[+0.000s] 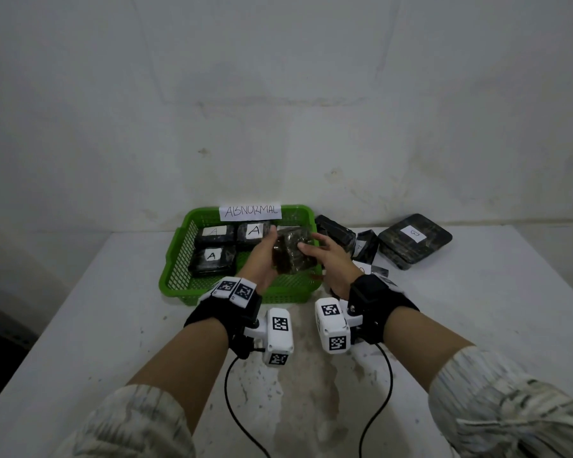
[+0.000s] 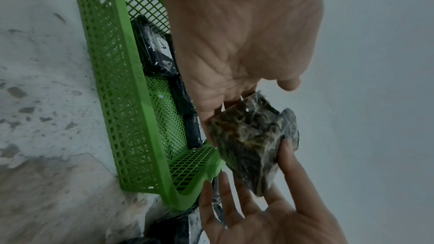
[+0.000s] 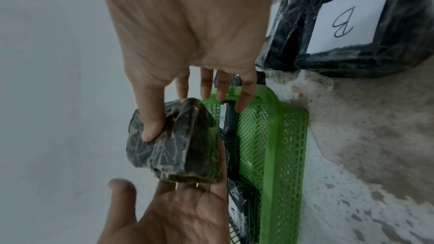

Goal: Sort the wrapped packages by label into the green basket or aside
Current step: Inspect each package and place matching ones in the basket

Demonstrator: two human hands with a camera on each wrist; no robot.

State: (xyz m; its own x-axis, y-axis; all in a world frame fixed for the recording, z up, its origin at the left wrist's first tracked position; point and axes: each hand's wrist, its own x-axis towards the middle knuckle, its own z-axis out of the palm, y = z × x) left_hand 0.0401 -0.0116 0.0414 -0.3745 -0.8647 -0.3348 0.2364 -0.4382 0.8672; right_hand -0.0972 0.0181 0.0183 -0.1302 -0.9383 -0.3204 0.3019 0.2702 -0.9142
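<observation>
A dark wrapped package (image 1: 291, 252) with no label showing is held above the right end of the green basket (image 1: 176, 259). It lies against the fingers of my left hand (image 1: 262, 259), whose thumb stands apart from it. My right hand (image 1: 328, 259) pinches it from the other side: in the right wrist view the thumb presses onto the package (image 3: 178, 146) while the other fingers reach past it. The left wrist view shows the package (image 2: 253, 140) between both hands, with the left fingertips hidden behind it. Three packages marked A (image 1: 212, 256) lie in the basket.
A paper sign reading ABNORMAL (image 1: 250, 211) hangs on the basket's far rim. Right of the basket lie several dark packages (image 1: 336, 233), one large and marked B (image 1: 414, 241). The white table (image 1: 113, 325) meets the wall just behind them. Two cables trail from my wrists.
</observation>
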